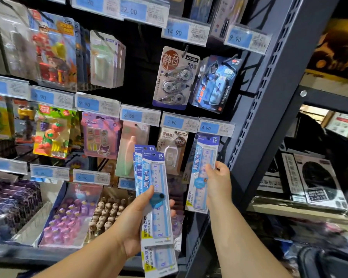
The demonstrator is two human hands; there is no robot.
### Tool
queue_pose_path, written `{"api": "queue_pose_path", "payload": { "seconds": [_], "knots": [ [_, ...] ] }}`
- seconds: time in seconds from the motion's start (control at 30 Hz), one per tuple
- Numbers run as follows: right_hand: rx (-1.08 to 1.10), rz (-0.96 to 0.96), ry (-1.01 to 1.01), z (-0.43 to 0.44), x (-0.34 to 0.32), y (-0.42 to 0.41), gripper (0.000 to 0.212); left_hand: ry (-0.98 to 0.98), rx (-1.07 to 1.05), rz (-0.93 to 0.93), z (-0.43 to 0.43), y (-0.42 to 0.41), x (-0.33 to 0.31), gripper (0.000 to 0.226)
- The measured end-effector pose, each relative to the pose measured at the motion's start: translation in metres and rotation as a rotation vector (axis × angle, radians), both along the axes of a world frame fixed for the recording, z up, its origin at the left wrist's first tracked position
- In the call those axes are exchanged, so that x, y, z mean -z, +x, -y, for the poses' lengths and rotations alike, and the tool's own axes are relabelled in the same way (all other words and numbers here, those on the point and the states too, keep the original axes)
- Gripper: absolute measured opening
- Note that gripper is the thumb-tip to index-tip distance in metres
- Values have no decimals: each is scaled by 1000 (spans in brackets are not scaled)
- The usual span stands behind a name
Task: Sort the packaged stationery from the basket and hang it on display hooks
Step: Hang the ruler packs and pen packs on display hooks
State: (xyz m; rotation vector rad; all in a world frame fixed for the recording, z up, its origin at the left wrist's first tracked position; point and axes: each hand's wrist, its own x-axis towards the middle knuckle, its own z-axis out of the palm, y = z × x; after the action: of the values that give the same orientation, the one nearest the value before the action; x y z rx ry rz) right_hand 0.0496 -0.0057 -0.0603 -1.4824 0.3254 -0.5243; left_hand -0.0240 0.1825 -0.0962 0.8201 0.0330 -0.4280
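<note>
My left hand [143, 221] grips a small stack of blue-and-white packaged 15 cm rulers [156, 177] upright in front of the display, thumb across the front of the packs. My right hand [219, 181] pinches another packaged ruler [204, 163] at its middle. That pack's top sits right under the 4.90 price tag [216, 128] at the hook on the far right of the row. The hook itself is hidden behind the tag.
Packaged correction tapes [174, 81], erasers and toys hang on rows of hooks across the black panel. A dark metal shelf upright [265, 101] stands just right of my right hand. Bins of small items [72, 215] sit below. Boxed goods [317, 183] fill the right shelf.
</note>
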Motion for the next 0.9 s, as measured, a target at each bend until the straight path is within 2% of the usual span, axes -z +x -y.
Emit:
{"api": "queue_pose_path", "payload": {
  "seconds": [0.1,0.2,0.23,0.33,0.5,0.63,0.8,0.9],
  "knots": [
    [44,-14,28,-1,3,10,12,-3,-14,-18,-2,4,-4,40],
    [86,-9,36,0,2,16,11,33,-75,-63,-2,17,-5,69],
    [95,-4,33,1,2,19,11,38,-73,-66,-2,18,-5,71],
    [120,0,10,1,1,22,13,54,-28,-16,-3,14,2,53],
    [133,-2,-18,-3,6,22,29,146,-38,20,-2,14,1,66],
    [132,-10,-59,-4,3,23,29,156,-14,12,0,16,2,69],
    [166,-50,-118,-4,4,29,28,107,8,-4,1,15,-4,63],
    [164,-96,-224,-5,1,29,39,92,22,-12,1,14,-10,60]
  ]
}}
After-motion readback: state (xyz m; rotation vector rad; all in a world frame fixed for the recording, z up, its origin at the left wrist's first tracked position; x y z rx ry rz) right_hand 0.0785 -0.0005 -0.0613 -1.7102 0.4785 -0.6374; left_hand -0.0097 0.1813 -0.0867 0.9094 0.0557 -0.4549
